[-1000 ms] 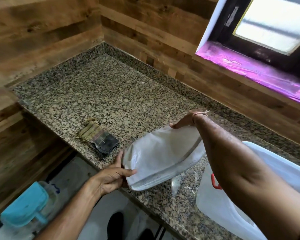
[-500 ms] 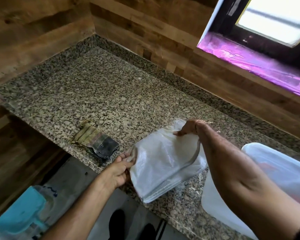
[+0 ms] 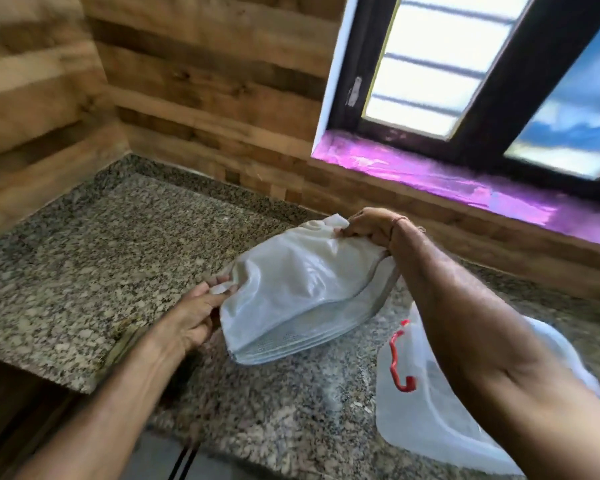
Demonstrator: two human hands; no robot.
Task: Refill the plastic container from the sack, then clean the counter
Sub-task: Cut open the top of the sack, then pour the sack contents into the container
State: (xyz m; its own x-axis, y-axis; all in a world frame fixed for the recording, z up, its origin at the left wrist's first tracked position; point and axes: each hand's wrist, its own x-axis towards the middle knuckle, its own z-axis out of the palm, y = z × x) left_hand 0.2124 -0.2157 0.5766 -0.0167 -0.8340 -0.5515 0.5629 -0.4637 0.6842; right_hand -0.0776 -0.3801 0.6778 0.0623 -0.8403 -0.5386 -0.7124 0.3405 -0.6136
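On a speckled granite counter (image 3: 94, 258) set into a corner of wood-panelled walls (image 3: 201, 81), a person folds a white woven sack (image 3: 302, 289) with both bare hands. Left hand (image 3: 191, 317) pinches the near corner of the sack between thumb and fingers, closed on the fabric. Right hand (image 3: 371, 226) grips the far upper edge, fingers curled tight around a bunched fold, with a thin thread band at the wrist. Held between the two hands, the sack looks flat and slack, doubled over on itself in several layers, its lower folded edge resting on or just above the stone; whether anything remains inside cannot be told. No print or lettering can be read on its visible face.

Just right of the sack, partly hidden behind the right forearm, a translucent white plastic container (image 3: 416, 407) sits on the counter with its lid on and a red clip latch (image 3: 399, 362) at the side. Its contents cannot be made out through the cloudy plastic, and no label shows. A few pale grains (image 3: 357, 403) lie scattered on the stone beside the container.

Behind, a dark-framed window (image 3: 465, 74) stands above a sill (image 3: 430, 174) that reads bright magenta in the light.
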